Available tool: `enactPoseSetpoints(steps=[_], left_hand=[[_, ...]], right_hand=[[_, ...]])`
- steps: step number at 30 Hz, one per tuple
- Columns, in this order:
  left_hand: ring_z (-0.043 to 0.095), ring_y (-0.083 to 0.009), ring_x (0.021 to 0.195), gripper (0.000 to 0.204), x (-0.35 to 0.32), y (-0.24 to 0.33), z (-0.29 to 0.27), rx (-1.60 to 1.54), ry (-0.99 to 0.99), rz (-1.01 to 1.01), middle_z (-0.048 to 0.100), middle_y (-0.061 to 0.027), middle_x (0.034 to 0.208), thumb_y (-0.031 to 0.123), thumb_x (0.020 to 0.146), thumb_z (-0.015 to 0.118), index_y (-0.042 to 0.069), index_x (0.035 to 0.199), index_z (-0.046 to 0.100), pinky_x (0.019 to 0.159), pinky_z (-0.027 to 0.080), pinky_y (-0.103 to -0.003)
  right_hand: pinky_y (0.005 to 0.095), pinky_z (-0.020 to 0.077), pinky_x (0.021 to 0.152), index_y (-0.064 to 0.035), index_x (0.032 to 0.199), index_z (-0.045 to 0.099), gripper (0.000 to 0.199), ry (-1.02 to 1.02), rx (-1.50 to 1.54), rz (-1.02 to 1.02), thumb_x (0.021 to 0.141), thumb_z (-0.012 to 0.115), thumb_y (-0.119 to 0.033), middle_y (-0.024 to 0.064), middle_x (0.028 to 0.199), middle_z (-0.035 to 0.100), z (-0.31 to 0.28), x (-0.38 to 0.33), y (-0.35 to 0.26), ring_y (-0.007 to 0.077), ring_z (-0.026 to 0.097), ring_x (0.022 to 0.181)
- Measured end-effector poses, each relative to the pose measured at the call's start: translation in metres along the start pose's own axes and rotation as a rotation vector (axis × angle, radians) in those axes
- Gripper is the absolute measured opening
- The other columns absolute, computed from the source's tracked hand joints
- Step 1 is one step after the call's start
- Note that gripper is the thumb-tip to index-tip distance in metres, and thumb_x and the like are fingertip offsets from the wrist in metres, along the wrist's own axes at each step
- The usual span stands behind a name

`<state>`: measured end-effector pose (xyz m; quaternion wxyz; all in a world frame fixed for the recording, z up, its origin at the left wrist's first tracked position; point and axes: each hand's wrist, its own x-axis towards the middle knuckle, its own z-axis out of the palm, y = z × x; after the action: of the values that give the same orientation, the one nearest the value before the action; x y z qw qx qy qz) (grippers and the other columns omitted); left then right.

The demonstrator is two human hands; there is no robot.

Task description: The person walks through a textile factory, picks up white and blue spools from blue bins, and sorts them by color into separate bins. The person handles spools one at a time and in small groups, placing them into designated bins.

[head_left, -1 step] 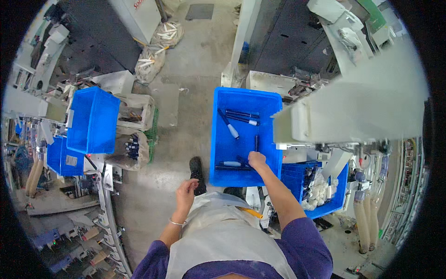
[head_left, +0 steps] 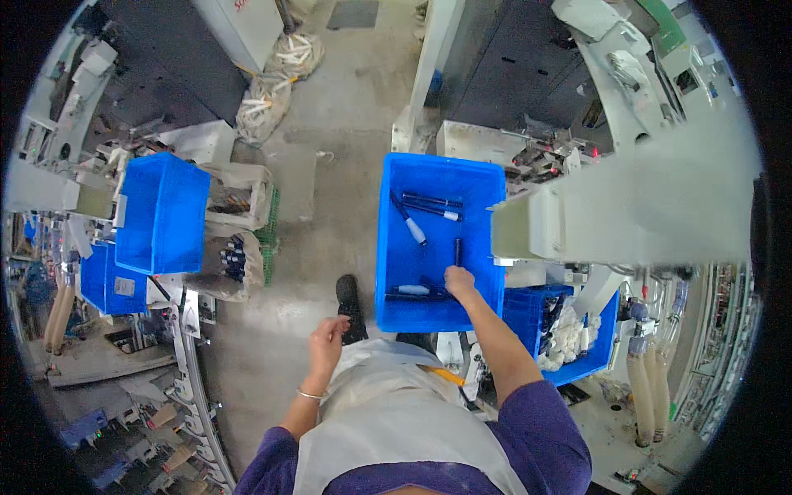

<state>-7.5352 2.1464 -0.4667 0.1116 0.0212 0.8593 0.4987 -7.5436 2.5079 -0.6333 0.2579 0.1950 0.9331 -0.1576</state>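
Grey concrete floor [head_left: 309, 256] runs up the middle of the frame, with machines crammed along both sides and a couple of clear bags [head_left: 264, 106] of white pieces sitting toward the upper left. Big blue bin [head_left: 441, 322] is just right of center, and the dark tube-shaped pieces are scattered around inside it: one dark tube [head_left: 432, 200] and another with a pale tip up top, a slanted one with a fat pale end [head_left: 414, 231] below those, then a few more near the bottom. Right hand [head_left: 459, 282] is reaching down into the lower right part of that bin, right at the near end of an upright-looking dark piece [head_left: 458, 250]. Those fingers are bent and bunched, but their tips are hidden, so can't tell if they're actually pinching it. Left hand [head_left: 331, 330] hangs in the lower middle, over by a black shoe [head_left: 347, 297], fingers loosely curled inward; can't make out whether the tips touch. Pale apron [head_left: 396, 421] fills the bottom of the frame. Another blue bin [head_left: 606, 342] with white fluffy-looking stuff [head_left: 563, 346] is lower right, and a tilted blue bin [head_left: 169, 214] sits at the left.
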Motion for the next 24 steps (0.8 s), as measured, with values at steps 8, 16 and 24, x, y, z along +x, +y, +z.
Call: enactPoseSetpoints(steps=[8,16,24], left_hand=[[0.066,-0.0166,0.076,0.015,0.107,-0.077,-0.111,0.060,0.106,-0.242,0.068,-0.0108,0.085,0.002,0.092,0.052,0.002,0.100,0.065,0.069,0.052,-0.028],[0.067,-0.0178,0.076,0.014,0.134,-0.072,-0.092,0.102,-0.029,-0.256,0.068,-0.0110,0.083,0.003,0.091,0.053,0.002,0.099,0.065,0.071,0.051,-0.028],[0.069,-0.0201,0.079,0.015,0.138,-0.055,-0.071,0.131,-0.171,-0.211,0.068,-0.0114,0.086,0.002,0.090,0.054,0.004,0.098,0.066,0.069,0.052,-0.029]], right_hand=[[0.0462,0.0529,0.078,-0.0096,0.091,0.069,0.018,-0.318,0.164,-0.254,0.080,0.060,-0.020,0.0176,0.098,0.068,0.131,0.084,-0.010,0.0343,0.066,0.091],[0.0478,0.0492,0.084,-0.0030,0.105,0.057,0.027,-0.591,-0.133,-0.173,0.079,0.060,-0.008,0.0229,0.109,0.061,0.145,0.059,-0.059,0.0390,0.060,0.100],[0.0483,0.0513,0.081,-0.0029,0.126,0.042,0.055,0.135,0.280,0.118,0.078,0.066,-0.013,0.0236,0.118,0.053,0.055,0.130,-0.085,0.0426,0.057,0.100]])
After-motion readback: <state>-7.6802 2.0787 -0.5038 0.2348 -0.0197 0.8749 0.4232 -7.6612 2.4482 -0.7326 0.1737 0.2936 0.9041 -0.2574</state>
